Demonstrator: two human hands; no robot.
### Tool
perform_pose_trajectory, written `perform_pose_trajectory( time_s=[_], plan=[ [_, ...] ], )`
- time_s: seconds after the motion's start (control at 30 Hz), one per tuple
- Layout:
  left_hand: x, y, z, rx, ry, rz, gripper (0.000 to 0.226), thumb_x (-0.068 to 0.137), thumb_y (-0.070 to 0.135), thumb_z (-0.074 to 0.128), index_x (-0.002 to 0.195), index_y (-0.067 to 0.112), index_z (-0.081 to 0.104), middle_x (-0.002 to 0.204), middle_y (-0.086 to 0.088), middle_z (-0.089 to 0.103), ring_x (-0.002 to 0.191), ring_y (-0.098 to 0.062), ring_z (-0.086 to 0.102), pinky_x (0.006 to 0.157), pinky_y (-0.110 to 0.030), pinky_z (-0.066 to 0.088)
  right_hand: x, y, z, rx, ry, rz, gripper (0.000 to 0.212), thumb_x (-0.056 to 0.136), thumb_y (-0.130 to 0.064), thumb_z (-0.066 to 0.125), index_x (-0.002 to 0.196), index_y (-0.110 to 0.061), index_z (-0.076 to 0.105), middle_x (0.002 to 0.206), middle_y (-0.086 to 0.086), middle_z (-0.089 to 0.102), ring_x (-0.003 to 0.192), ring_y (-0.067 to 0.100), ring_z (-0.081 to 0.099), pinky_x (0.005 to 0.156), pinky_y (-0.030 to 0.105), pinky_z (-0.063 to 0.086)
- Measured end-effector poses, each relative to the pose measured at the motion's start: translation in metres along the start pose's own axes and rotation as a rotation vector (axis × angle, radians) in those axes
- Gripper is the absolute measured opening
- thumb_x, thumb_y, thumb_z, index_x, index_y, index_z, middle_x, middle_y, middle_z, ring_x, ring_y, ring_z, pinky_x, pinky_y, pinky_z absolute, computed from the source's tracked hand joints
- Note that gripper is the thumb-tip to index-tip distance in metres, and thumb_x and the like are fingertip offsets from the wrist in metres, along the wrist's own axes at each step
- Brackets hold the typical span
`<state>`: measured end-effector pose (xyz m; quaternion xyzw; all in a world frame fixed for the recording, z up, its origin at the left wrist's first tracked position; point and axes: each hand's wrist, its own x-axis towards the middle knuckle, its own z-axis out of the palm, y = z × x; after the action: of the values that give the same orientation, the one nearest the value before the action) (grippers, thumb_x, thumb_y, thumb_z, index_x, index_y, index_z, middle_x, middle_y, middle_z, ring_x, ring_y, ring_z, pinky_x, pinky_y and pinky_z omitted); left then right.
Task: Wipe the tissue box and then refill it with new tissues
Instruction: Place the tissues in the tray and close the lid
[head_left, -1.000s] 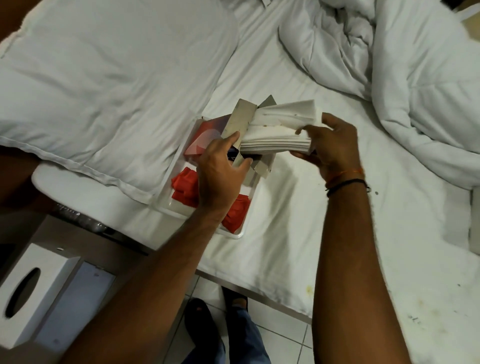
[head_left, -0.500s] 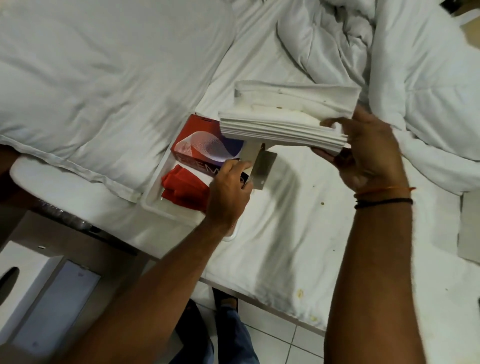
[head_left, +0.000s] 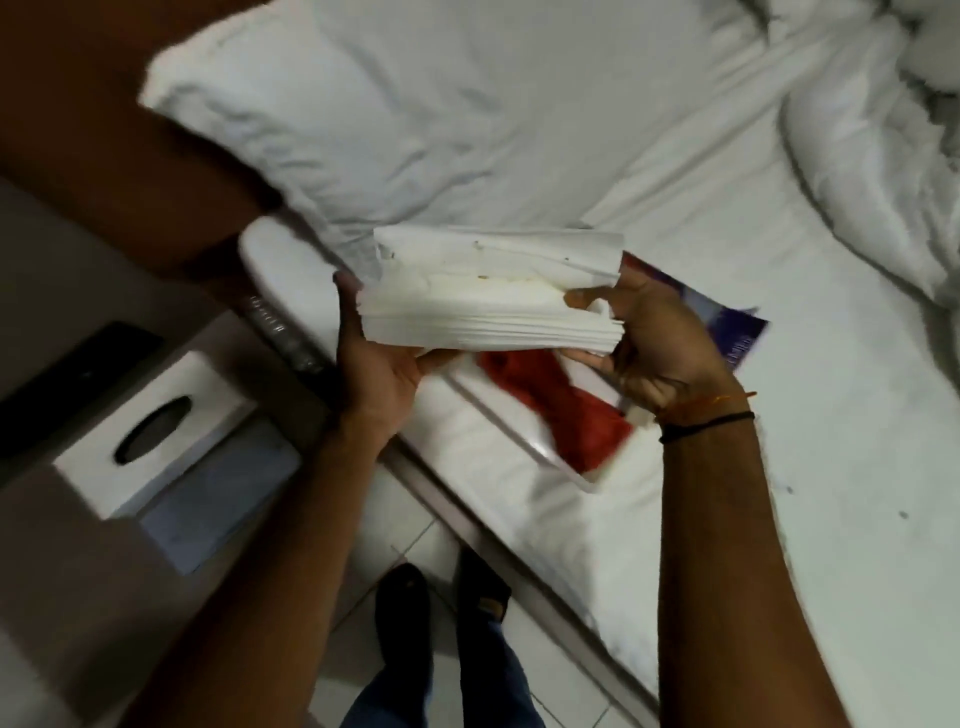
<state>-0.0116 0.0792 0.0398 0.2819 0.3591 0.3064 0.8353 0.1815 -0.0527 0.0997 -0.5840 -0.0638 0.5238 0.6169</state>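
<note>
A thick stack of white tissues (head_left: 488, 296) hangs level over the bed's edge, held at both ends. My left hand (head_left: 374, 364) cups its left end from below and my right hand (head_left: 660, 343) pinches its right end. The white tissue box (head_left: 150, 431), with a dark oval slot on top, stands on the bedside table at the lower left, apart from both hands. The red and purple cardboard tissue pack (head_left: 727, 332) lies on the bed behind my right hand, mostly hidden.
A red cloth (head_left: 566, 405) lies in a clear tray (head_left: 545, 447) on the white bed under my hands. A pillow (head_left: 415, 114) and a crumpled duvet (head_left: 872, 156) fill the bed. A dark remote (head_left: 67, 384) and a pale flat panel (head_left: 218, 493) sit on the bedside table.
The tissue stack came out of the cardboard pack. My left hand let go of the pack and took the stack's left end. My view swung left toward the bedside table.
</note>
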Motion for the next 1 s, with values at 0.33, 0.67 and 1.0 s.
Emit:
perform_pose_trajectory(
  time_s=[0.33,0.67,1.0],
  plan=[
    [-0.081,0.087,-0.218,0.148,0.327,0.08,0.019,0.082,0.017,0.07,0.099,0.022,0.076,0.094,0.001,0.077,0.085,-0.017,0.075,0.06,-0.032,0.06,0.052,0.13,0.176,-0.369,-0.29,0.233,0.029,0.088,-0.001,0.068,0.094,-0.027,0.079,0.082,-0.003,0.076,0.069,0.016,0.074,0.06,0.037,0.062],
    [-0.122,0.019,-0.405,0.294,0.713,-0.127,0.01,0.085,0.023,0.077,0.088,0.033,0.079,0.093,0.008,0.078,0.093,-0.014,0.073,0.07,-0.027,0.057,0.104,0.297,0.263,-0.796,-0.395,0.328,0.011,0.088,-0.026,0.08,0.097,-0.019,0.077,0.077,0.0,0.073,0.066,0.014,0.066,0.054,0.024,0.054],
    [-0.092,-0.017,-0.476,0.747,0.881,-0.105,0.027,0.087,0.033,0.077,0.082,0.007,0.072,0.081,-0.019,0.071,0.071,-0.027,0.065,0.067,-0.04,0.054,0.148,0.398,0.279,-1.124,-0.222,0.141,0.036,0.084,-0.034,0.082,0.057,-0.019,0.063,0.047,-0.013,0.053,0.054,0.013,0.051,0.065,0.026,0.045]
  ],
)
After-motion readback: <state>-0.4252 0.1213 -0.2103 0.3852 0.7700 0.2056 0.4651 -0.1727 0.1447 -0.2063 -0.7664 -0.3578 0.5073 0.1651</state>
